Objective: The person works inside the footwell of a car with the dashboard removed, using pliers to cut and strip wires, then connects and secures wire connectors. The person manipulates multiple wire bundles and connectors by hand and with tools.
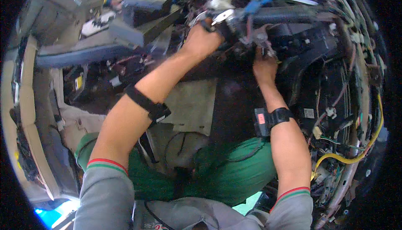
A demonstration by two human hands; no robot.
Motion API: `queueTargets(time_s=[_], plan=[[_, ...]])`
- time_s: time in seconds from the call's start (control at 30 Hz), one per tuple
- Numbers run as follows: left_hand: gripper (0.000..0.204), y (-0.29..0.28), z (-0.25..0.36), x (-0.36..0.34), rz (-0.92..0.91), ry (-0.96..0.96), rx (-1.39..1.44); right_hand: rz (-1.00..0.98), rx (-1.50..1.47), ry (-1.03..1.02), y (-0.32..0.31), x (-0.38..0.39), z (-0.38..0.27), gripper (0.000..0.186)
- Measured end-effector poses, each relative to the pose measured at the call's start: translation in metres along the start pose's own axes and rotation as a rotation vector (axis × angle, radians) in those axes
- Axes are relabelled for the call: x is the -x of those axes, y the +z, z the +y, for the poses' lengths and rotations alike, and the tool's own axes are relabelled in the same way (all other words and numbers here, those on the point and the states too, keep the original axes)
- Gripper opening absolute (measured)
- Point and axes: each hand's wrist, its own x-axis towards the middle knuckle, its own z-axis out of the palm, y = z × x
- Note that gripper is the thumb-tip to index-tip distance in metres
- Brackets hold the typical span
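The left hand (204,38), fingers curled, is at a silvery metal piece (222,17), far centre; the right hand (265,70) reaches a blurred greyish part (262,38) farther right. Whether either grips, I cannot tell.

Car floor (232,100), mostly dark
There's a pale squarish flat panel (193,104) on it, can't tell if it's loose, plus a thin dark cable (166,146) curving just this side of it.

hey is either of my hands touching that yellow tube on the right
No, the yellow tube curves along the lower right, apart from the left hand and right hand farther up.
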Motion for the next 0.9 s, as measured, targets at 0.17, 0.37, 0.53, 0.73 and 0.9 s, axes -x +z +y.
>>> queueTargets(time_s=[0.17,0.37,0.53,0.73,0.9], plan=[[0.040,-0.007,0.005,-0.009,-0.031,0.023,0.077,-0.003,-0.250,0.013,0.001,-0.006,0.024,0.041],[0.040,0.009,0.009,-0.020,-0.144,-0.054,-0.019,-0.106,0.257,-0.243,-0.013,-0.006,0.046,0.046],[0.037,0.020,0.009,-0.022,-0.299,0.054,-0.068,-0.384,-0.301,0.316,-0.021,-0.004,0.048,0.031],[0.033,0.028,0.000,-0.024,-0.389,0.034,-0.079,-0.341,-0.681,0.629,-0.041,-0.015,0.034,0.024],[0.035,0.032,-0.009,-0.005,-0.395,0.013,0.011,-0.325,-0.547,0.831,-0.066,-0.016,0.016,0.022]])
